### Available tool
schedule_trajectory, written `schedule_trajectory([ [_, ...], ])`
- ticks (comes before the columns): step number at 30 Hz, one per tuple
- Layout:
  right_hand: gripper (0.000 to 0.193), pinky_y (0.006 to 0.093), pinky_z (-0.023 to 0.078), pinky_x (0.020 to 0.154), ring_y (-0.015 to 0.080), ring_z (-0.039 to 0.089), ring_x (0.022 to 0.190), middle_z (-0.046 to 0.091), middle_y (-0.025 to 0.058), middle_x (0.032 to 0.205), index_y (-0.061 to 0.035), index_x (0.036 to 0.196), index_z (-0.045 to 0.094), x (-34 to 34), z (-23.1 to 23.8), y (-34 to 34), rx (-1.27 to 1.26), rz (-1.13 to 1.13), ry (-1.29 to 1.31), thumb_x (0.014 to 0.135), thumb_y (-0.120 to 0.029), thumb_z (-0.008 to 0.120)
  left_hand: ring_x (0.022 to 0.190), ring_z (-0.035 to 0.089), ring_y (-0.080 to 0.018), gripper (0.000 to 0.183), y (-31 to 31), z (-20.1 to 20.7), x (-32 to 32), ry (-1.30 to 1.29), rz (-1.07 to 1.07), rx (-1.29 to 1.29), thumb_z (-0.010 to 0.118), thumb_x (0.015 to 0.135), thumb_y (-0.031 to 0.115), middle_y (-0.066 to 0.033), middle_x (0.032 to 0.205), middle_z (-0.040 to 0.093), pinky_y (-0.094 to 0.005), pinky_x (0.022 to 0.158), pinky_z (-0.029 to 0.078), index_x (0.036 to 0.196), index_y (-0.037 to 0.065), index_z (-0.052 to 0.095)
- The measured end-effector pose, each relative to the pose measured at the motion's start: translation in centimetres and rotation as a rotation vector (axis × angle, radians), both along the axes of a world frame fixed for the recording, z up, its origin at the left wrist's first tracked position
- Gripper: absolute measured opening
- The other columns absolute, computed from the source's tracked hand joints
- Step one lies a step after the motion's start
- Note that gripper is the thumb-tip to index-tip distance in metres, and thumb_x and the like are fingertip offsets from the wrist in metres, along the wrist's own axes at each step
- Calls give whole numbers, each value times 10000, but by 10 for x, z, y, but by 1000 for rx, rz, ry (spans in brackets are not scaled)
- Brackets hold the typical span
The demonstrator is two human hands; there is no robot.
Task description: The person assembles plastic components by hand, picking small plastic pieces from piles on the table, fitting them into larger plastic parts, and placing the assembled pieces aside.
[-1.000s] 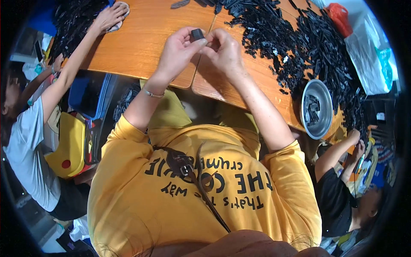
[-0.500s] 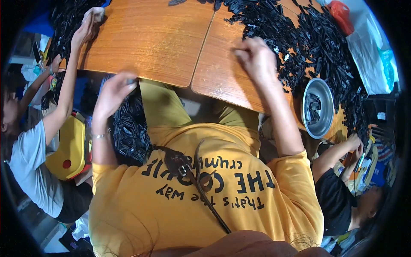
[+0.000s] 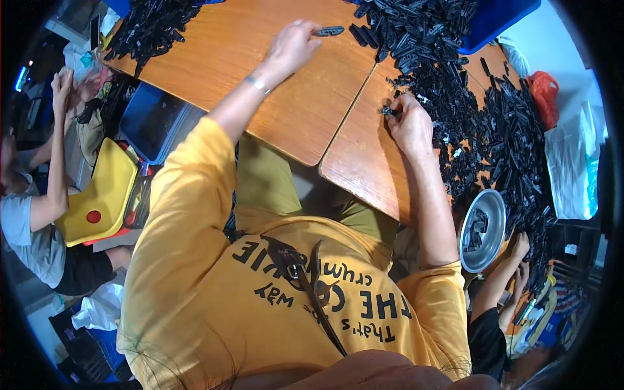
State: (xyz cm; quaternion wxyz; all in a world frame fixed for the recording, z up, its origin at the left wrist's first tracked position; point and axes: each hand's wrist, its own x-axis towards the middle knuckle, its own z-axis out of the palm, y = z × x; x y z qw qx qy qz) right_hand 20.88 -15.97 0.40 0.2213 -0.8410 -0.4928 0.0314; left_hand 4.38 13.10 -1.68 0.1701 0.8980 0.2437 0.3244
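My left hand [image 3: 294, 48] reaches over the far part of the wooden table [image 3: 279, 110], its fingers closed on one end of a long black plastic piece [image 3: 330, 30]. That piece points right, toward a heap of similar long black parts [image 3: 416, 32]. My right hand [image 3: 411, 125] hovers low over the table's right half, pinching a small black plastic piece [image 3: 388, 111] between thumb and fingertips. Just right of it spreads a pile of small black parts [image 3: 448, 107]. What the pieces belong to, I cannot make out.
A steel bowl [image 3: 483, 231] with black pieces stands at the table's right edge. Behind the heaps are a blue bin [image 3: 500, 23] and a red plastic bag [image 3: 543, 97]. More black parts [image 3: 153, 29] lie far left. One person works at each side, with a yellow chair [image 3: 97, 195] at left.
My left hand has swung from below the table's near edge up to the far side and now holds a long black piece. My right hand stays beside the small-part pile. The view has shifted.
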Motion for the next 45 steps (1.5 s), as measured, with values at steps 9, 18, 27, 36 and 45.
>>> schedule_trajectory([
  [9, 205, 373, 545, 678, 248, 667, 689, 680, 136, 786, -17, 907, 646, 9, 6, -3, 157, -32, 211, 823, -69, 825, 966, 688, -412, 212, 12, -7, 58, 151, 133, -100, 740, 924, 264, -172, 1003, 735, -491, 876, 557, 1045, 90, 749],
  [18, 152, 332, 540, 635, 230, 670, 678, 668, 111, 786, -30, 915, 677, -33, 22, 16, 673, 138, 118, 848, -42, 814, 946, 738, -175, 186, -65, 10, 8, -383, -455, -1543, 677, 1028, 179, -76, 1036, 744, -293, 800, 609, 1120, 17, 687],
  [27, 174, 310, 559, 594, 205, 680, 721, 666, 98, 877, -39, 884, 668, -58, 51, 12, 825, 257, -3, 812, 54, 796, 1045, 706, -174, 274, -114, 41, -14, -415, -817, -1670, 625, 1058, 206, -89, 1133, 716, -305, 931, 589, 1229, -6, 655],
  [36, 163, 278, 542, 562, 180, 670, 706, 656, 91, 880, -30, 885, 672, -56, 48, 5, 843, 262, -15, 818, 60, 791, 1066, 687, -157, 302, -122, 42, -9, -441, -885, -1646, 629, 1052, 171, -78, 1168, 700, -315, 965, 578, 1303, 2, 623],
  [45, 104, 218, 521, 593, 77, 656, 671, 658, 41, 879, -1, 925, 683, -62, 43, 12, 813, 67, 433, 890, 5, 781, 1103, 669, -129, 419, -129, 40, -8, -424, -827, -1525, 701, 1001, 127, -36, 1219, 686, -288, 960, 565, 1399, 51, 592],
])
